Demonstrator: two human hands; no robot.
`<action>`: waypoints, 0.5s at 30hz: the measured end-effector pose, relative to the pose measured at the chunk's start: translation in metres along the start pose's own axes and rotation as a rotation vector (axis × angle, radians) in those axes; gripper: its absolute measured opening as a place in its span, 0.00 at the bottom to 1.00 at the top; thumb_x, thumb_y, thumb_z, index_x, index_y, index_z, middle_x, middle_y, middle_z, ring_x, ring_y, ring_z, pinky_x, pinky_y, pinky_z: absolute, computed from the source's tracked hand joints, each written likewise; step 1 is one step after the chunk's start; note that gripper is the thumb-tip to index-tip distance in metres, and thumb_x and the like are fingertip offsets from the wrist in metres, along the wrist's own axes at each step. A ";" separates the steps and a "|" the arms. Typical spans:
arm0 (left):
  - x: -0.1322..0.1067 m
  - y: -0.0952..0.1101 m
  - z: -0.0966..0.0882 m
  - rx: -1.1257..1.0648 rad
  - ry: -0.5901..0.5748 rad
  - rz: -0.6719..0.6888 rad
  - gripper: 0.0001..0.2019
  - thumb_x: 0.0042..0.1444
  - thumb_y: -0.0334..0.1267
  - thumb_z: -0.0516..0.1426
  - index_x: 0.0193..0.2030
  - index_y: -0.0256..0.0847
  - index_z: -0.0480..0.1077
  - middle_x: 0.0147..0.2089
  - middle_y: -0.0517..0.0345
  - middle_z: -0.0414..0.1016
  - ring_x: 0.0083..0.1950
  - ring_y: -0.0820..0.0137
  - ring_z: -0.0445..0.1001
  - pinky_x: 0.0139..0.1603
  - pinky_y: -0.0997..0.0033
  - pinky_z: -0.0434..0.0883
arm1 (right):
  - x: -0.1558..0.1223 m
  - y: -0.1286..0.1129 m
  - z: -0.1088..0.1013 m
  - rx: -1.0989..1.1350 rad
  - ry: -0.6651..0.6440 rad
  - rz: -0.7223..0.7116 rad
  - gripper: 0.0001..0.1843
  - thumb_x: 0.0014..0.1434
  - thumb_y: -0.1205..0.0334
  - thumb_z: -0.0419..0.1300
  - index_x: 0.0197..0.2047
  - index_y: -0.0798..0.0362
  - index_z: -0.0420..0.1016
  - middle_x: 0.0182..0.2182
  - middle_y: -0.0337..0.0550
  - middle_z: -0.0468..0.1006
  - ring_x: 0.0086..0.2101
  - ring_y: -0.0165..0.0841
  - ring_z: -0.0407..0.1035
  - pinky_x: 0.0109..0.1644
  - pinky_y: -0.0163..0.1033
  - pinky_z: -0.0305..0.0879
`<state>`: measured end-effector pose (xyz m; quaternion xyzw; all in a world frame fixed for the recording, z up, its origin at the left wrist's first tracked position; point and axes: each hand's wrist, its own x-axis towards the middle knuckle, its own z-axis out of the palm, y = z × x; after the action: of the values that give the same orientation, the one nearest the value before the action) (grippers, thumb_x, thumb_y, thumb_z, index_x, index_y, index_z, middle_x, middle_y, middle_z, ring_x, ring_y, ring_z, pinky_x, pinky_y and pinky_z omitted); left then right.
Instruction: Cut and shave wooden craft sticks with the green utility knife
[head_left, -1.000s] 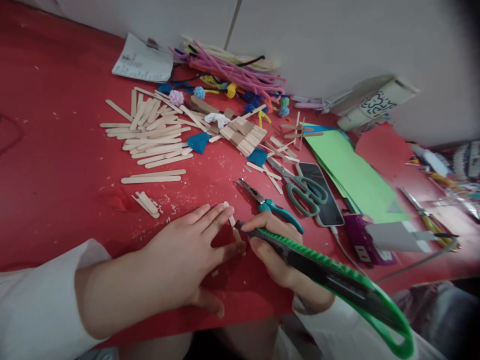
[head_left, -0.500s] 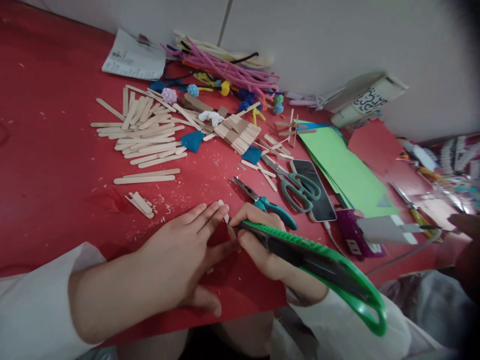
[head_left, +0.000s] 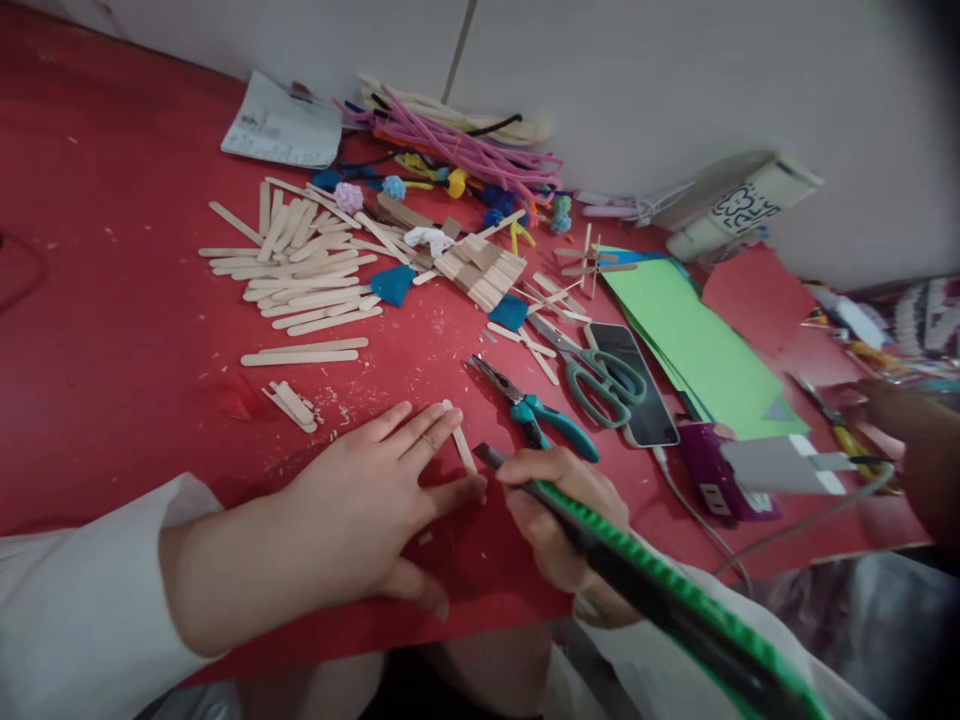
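Observation:
My left hand (head_left: 375, 500) lies flat and open on the red table, its fingers spread. Its fingertips press on the ends of a short wooden craft stick (head_left: 463, 445). In my right hand (head_left: 566, 505) is a green and black utility knife (head_left: 637, 555), gripped near its front. The knife's blade tip is just to the right of the stick, apart from it. Beyond my hands lie teal-handled pliers (head_left: 529, 405) and green-handled scissors (head_left: 604, 385).
A pile of craft sticks (head_left: 307, 265) and some short cut pieces (head_left: 291, 406) lie to the left. Pink pipe cleaners (head_left: 465, 150) sit by the wall. A phone (head_left: 637, 390), green paper (head_left: 697, 340) and a white charger (head_left: 780, 465) are at right, near another person's hand (head_left: 900, 415).
My right hand has drawn the knife back to the right, off the craft stick. My left hand keeps its place on the stick. The other person's hand has come further into view.

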<state>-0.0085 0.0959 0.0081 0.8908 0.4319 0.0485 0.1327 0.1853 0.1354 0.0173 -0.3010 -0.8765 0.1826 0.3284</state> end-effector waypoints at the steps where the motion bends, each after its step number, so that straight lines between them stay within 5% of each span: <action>1: 0.000 0.000 0.000 -0.002 -0.006 0.001 0.44 0.39 0.68 0.55 0.60 0.45 0.63 0.66 0.33 0.52 0.66 0.45 0.53 0.60 0.47 0.57 | 0.001 0.001 0.001 0.008 0.005 0.026 0.08 0.53 0.71 0.50 0.34 0.49 0.65 0.22 0.34 0.73 0.18 0.26 0.67 0.23 0.31 0.63; 15: -0.001 -0.002 0.004 0.028 0.030 0.021 0.43 0.39 0.69 0.55 0.58 0.43 0.66 0.66 0.37 0.55 0.66 0.48 0.55 0.62 0.51 0.55 | 0.007 0.003 0.004 0.085 -0.102 0.137 0.06 0.54 0.69 0.50 0.31 0.50 0.65 0.22 0.34 0.73 0.21 0.26 0.67 0.24 0.31 0.62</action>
<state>-0.0099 0.0955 0.0033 0.8963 0.4250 0.0572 0.1131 0.1800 0.1422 0.0163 -0.3364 -0.8609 0.2565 0.2827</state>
